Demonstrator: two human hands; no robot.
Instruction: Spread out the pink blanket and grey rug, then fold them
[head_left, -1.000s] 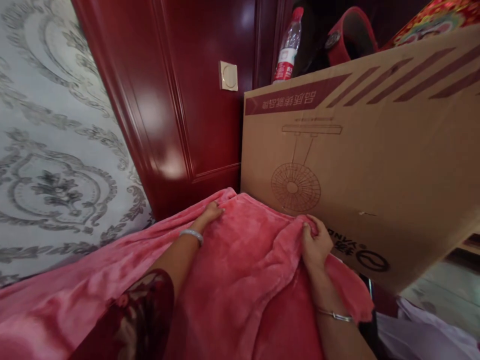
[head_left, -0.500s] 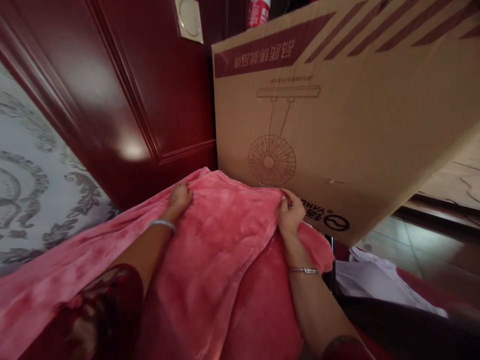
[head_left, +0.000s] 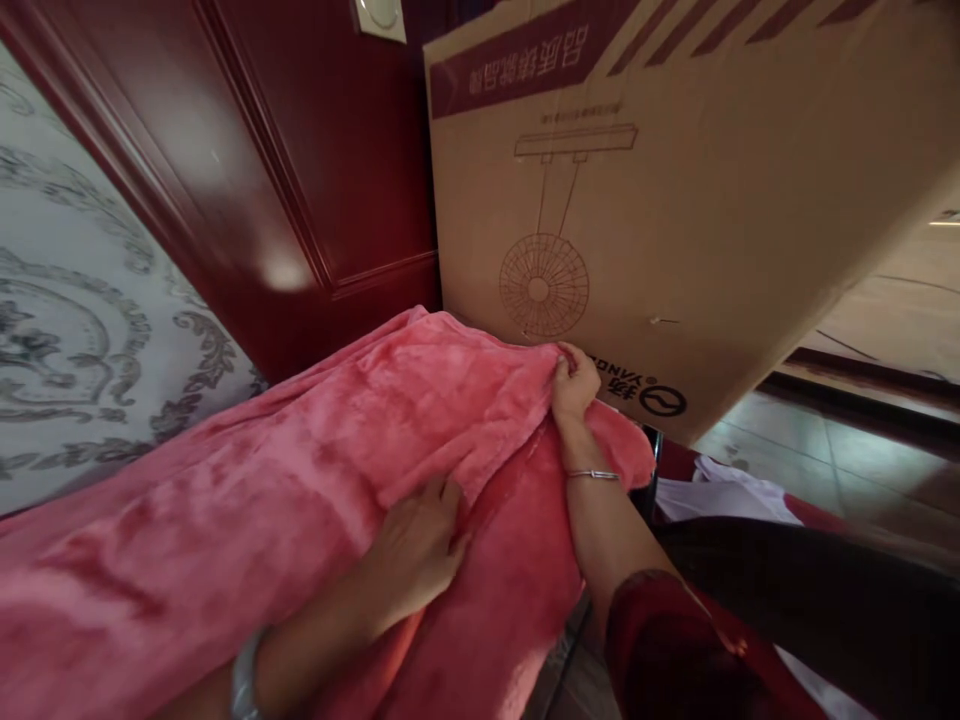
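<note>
One pink blanket (head_left: 315,470), one cardboard box (head_left: 675,200), two hands: left hand (head_left: 416,550), right hand (head_left: 574,380); two bracelets, one wall switch (head_left: 379,15).

I see my right hand (head_left: 574,380) pinching a far corner of the pink fleece blanket (head_left: 315,470), just against the big cardboard box (head_left: 675,200) printed with a fan. My left hand (head_left: 416,550) lies flat on the blanket's folded edge. The dark red door (head_left: 300,150) stands behind; what props the blanket is hidden.
</note>
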